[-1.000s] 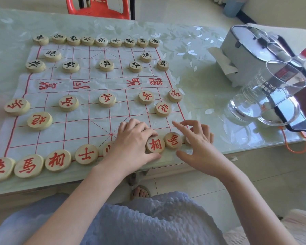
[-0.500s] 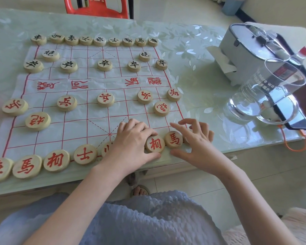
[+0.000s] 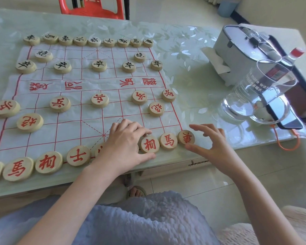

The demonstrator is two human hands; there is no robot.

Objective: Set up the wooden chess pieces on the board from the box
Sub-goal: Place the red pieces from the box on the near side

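Where the board (image 3: 69, 133) ends, right hand (image 3: 210, 144) spread beside corner piece (image 3: 186, 137).

Left hand (image 3: 125, 144) lies palm-down over the near row of red pieces (image 3: 50, 161) on the cloth board (image 3: 69, 128); right hand (image 3: 210, 144), fingers spread, hovers just beside the corner piece (image 3: 186, 137).

Bright, even daylight — soft shadows under the round wooden discs (image 3: 99, 100). Pale sheen on the glossy green leaf-patterned tabletop (image 3: 193, 55). Wide-angle bending at the edges — slight softness in the lower corners.
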